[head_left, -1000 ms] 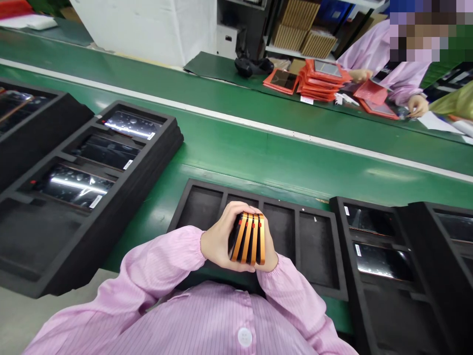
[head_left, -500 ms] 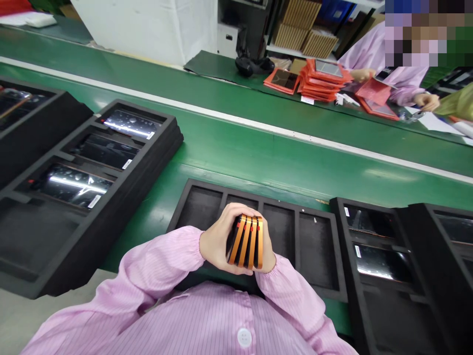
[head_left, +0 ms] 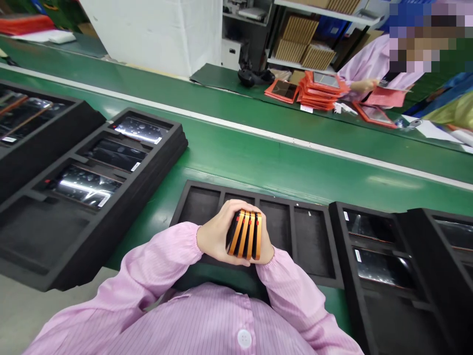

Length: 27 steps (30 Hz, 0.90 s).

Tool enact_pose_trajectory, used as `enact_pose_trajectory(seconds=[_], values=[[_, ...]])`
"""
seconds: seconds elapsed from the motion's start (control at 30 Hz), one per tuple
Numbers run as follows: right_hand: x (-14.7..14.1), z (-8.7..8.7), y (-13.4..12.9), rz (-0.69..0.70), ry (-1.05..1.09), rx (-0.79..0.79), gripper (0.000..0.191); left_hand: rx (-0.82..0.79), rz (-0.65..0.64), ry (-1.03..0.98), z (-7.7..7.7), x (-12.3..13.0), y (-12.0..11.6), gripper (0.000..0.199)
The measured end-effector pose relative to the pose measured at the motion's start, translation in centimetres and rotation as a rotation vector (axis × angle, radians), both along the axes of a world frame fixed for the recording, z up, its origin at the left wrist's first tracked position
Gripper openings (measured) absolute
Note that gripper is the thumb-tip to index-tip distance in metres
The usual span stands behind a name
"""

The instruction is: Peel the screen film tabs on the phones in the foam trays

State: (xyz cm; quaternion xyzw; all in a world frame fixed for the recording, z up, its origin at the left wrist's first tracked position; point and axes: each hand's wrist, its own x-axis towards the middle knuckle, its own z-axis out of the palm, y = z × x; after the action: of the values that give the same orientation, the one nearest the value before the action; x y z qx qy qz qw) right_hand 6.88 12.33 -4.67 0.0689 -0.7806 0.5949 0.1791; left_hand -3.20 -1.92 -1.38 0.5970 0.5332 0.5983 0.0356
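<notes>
Several phones with orange edges stand side by side as one bundle, held between both palms above a black foam tray. My left hand is wrapped round the bundle's left side, its fingers over the top. On the right side my right hand presses against the same phones, partly hidden behind them. Small red marks show near the upper ends of the orange edges. Beneath the hands, the black tray has bare compartments; the hands cover part of it.
Stacked foam trays holding dark glossy phones stand at the left and the right. Across the green bench, a person in pink sleeves handles items beside a pile of red pouches.
The view has shifted slightly. Both hands still clasp the bundle of phones over the tray. Across the bench, the other person's hands have moved with a red pouch.
</notes>
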Motion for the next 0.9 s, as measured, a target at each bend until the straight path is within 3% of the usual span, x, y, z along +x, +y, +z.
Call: enact_pose_trajectory(seconds=[0.13, 0.23, 0.37, 0.53, 0.63, 0.77, 0.83, 0.9], values=[[2.0, 3.5, 1.2, 0.178, 0.021, 0.212, 0.101, -0.150, 0.114, 0.151, 1.7, 1.4, -0.9, 0.101], [2.8, 4.6, 1.5, 0.096, 0.048, 0.377, 0.091, -0.130, 0.117, 0.244, 1.8, 1.9, -1.2, 0.088], [2.9, 3.4, 1.3, 0.033, 0.209, 0.529, 0.066, -0.053, 0.098, 0.433, -0.1, 1.6, -1.5, 0.063], [3.9, 1.2, -0.3, -0.072, 0.163, 0.633, 0.068, -0.187, 0.185, 0.487, -3.2, 2.3, -3.0, 0.052], [5.6, 0.2, -1.9, -0.051, 0.059, 0.595, 0.073, -0.293, 0.207, 0.446, -5.1, 3.7, -4.1, 0.065], [7.4, -0.8, -3.0, 0.007, -0.062, 0.528, 0.091, -0.331, 0.153, 0.403, -6.9, 5.1, -5.1, 0.110], [8.0, -0.7, -2.7, 0.058, -0.096, 0.489, 0.103, -0.345, 0.125, 0.335, -6.9, 5.1, -5.4, 0.123], [8.2, -0.4, -1.9, 0.129, -0.112, 0.429, 0.108, -0.344, 0.093, 0.261, -6.3, 4.8, -5.5, 0.120]])
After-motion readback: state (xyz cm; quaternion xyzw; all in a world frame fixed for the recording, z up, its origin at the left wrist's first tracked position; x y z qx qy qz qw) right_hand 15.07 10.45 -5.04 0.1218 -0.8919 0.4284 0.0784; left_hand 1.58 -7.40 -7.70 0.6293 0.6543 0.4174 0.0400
